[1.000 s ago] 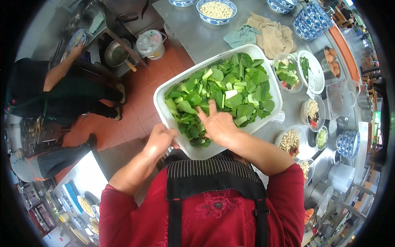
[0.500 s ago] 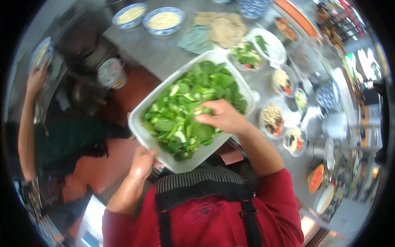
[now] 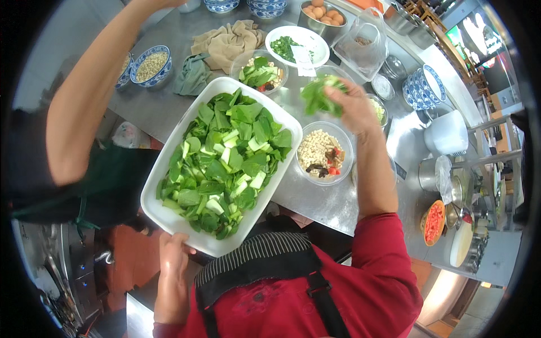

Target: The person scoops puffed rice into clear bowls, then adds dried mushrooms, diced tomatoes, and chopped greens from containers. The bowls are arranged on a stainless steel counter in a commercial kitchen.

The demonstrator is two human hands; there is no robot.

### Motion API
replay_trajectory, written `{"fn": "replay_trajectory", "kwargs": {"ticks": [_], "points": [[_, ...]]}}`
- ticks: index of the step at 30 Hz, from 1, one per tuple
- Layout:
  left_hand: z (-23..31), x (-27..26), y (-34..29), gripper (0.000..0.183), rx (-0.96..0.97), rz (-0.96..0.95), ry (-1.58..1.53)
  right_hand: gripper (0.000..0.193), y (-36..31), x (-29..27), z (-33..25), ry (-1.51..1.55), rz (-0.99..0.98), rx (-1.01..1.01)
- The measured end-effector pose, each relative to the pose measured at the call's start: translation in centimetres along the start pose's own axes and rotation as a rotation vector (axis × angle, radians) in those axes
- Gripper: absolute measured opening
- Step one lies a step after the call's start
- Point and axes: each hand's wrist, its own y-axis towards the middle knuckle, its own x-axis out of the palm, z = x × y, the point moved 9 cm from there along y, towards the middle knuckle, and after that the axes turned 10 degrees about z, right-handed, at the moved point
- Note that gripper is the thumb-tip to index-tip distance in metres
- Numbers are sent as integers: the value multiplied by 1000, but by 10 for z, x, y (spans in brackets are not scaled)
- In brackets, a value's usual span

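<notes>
A white plastic tub (image 3: pixel 211 246) full of chopped leafy greens (image 3: pixel 222 163) is tilted in front of me. My left hand (image 3: pixel 173 253) is closed on its near left corner. Over the counter, right of the tub, my right hand (image 3: pixel 355 107) pinches a bunch of chopped greens (image 3: pixel 320 97). Beneath that hand is a clear bowl (image 3: pixel 332 70), mostly covered by the hand and greens. Nearer me stands a clear bowl of pale bits with red and dark pieces (image 3: pixel 325 149). Another clear bowl (image 3: pixel 262 72), beyond the tub, has greens on top.
A co-worker's bare arm (image 3: pixel 76 107) reaches in at left. Patterned blue-and-white bowls (image 3: pixel 151 66) of pale bits, a tan cloth (image 3: pixel 231 45) and a green cloth (image 3: pixel 193 75) lie along the far side. Eggs (image 3: pixel 322 12), a plate of chopped herbs (image 3: pixel 307 42) and stacked bowls (image 3: pixel 422 89) stand farther right.
My right hand has lifted a bunch of greens out of the tub and moved right, above the bowls. My view has shifted toward the counter. The co-worker's arm has come closer.
</notes>
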Motion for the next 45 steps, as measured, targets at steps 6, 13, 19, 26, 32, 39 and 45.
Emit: {"fn": "replay_trajectory", "kwargs": {"ticks": [6,13,19,26,32,39,45], "points": [[-1,2,-8,25,-11,119,28,39,117,-90,63,-1014,227,-136],[0,5,-14,26,-38,186,38,25,176,-92,109,-1410,-119,-233],[3,9,-18,28,-43,174,66,19,192,-122,100,-1179,85,-226],[9,7,-8,26,-49,69,106,27,180,-149,111,-771,266,-52],[-1,-4,2,21,-61,49,120,29,148,-93,46,-859,346,-327],[5,0,6,21,-53,-74,120,17,-17,116,-6,-298,-296,-139],[12,-2,11,21,-49,-186,165,54,-159,281,46,-1057,-886,-617]]}}
